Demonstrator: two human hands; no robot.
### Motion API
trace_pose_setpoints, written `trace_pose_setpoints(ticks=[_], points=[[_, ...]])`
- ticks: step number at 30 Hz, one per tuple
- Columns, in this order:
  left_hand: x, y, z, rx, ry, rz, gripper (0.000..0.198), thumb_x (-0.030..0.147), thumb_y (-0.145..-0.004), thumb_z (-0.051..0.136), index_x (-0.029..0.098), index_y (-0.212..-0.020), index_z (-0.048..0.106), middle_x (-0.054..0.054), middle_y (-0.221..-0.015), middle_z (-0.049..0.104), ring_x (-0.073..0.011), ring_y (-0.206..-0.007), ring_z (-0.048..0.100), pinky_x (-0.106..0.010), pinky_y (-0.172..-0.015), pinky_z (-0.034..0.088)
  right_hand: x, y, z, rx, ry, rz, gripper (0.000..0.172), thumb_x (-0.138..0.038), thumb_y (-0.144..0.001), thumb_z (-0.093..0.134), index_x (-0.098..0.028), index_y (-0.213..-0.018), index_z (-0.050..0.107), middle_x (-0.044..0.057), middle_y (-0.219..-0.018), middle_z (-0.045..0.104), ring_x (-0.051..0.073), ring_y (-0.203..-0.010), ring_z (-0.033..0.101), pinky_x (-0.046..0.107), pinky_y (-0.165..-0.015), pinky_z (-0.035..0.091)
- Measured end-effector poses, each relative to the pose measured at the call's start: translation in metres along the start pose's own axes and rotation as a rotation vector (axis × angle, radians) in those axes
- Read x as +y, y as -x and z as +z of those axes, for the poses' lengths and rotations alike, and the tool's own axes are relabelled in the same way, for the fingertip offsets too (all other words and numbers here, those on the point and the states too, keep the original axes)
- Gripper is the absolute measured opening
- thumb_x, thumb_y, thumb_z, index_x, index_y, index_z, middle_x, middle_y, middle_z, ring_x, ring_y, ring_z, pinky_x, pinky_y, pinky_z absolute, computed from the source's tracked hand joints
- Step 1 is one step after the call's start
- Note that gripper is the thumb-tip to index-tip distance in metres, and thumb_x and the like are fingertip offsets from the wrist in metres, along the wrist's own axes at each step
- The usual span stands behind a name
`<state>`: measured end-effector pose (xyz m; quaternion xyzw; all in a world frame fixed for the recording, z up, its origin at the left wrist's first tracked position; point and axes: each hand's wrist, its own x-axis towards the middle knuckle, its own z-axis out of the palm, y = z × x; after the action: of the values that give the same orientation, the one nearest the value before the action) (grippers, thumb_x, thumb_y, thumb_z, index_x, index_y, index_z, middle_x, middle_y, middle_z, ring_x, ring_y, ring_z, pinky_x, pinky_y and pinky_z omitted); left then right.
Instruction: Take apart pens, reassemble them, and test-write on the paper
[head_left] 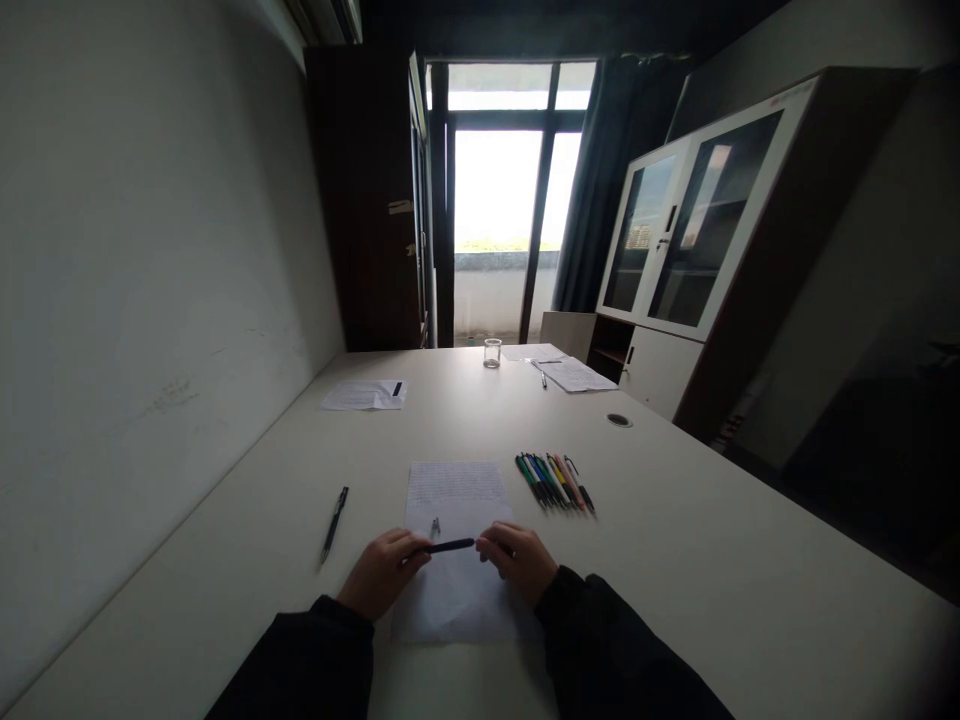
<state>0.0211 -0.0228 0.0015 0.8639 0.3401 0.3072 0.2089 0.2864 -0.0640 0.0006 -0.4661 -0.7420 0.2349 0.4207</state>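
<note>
My left hand [388,568] is closed around one end of a black pen [452,546], which lies level above a sheet of paper [457,490] with handwriting on its upper part. At the pen's other end are the pinched fingers of my right hand [519,560]; whatever they hold is too small or hidden to name. A small shiny piece [436,526], its kind unclear, rests on the paper just beyond the pen. Left of my left hand lies another dark pen [334,525]. A row of several coloured pens [555,484] sits beyond my right hand.
Farther back on the white table [262,600] stand a clear glass [491,353] and more papers [574,374] with a pen [544,380]. Another sheet [360,396] lies at the left, near the wall. A round cable hole [619,420] is near the right edge.
</note>
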Motion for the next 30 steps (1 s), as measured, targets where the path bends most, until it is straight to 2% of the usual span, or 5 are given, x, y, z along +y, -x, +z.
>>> trace_pose_setpoints(ticks=[8, 14, 27, 30], points=[[0.001, 0.0, -0.002, -0.025, 0.014, 0.013, 0.016, 0.018, -0.091, 0.06, 0.023, -0.102, 0.071, -0.004, -0.093, 0.071, -0.0192, -0.087, 0.066, -0.027, -0.077, 0.052, -0.007, 0.0, -0.002, -0.045, 0.01, -0.029, 0.032, -0.035, -0.095, 0.052, -0.017, -0.074, 0.068, 0.003, -0.073, 0.064, 0.011, -0.055, 0.054, 0.023, -0.057, 0.042], [-0.001, 0.002, -0.002, -0.031, 0.017, 0.024, 0.018, 0.017, -0.09, 0.061, 0.025, -0.104, 0.071, -0.003, -0.094, 0.071, -0.019, -0.088, 0.065, -0.028, -0.079, 0.052, -0.014, 0.0, -0.004, -0.084, 0.003, -0.018, 0.033, -0.033, -0.094, 0.051, -0.016, -0.071, 0.068, 0.003, -0.071, 0.065, 0.01, -0.052, 0.053, 0.022, -0.054, 0.042], [0.001, 0.002, -0.001, -0.02, 0.018, 0.027, 0.017, 0.018, -0.09, 0.062, 0.025, -0.103, 0.071, -0.003, -0.094, 0.071, -0.0193, -0.088, 0.065, -0.028, -0.078, 0.052, -0.012, 0.0, -0.002, -0.104, 0.024, -0.013, 0.034, -0.03, -0.095, 0.05, -0.016, -0.071, 0.069, 0.003, -0.07, 0.067, 0.011, -0.056, 0.058, 0.022, -0.057, 0.045], [0.0, 0.002, -0.001, -0.006, 0.023, 0.022, 0.016, 0.019, -0.09, 0.062, 0.025, -0.101, 0.071, -0.003, -0.092, 0.071, -0.0196, -0.088, 0.065, -0.029, -0.079, 0.052, -0.008, 0.001, -0.001, -0.098, 0.03, -0.006, 0.034, -0.034, -0.096, 0.049, -0.017, -0.075, 0.069, 0.003, -0.073, 0.068, 0.01, -0.051, 0.057, 0.021, -0.055, 0.046]])
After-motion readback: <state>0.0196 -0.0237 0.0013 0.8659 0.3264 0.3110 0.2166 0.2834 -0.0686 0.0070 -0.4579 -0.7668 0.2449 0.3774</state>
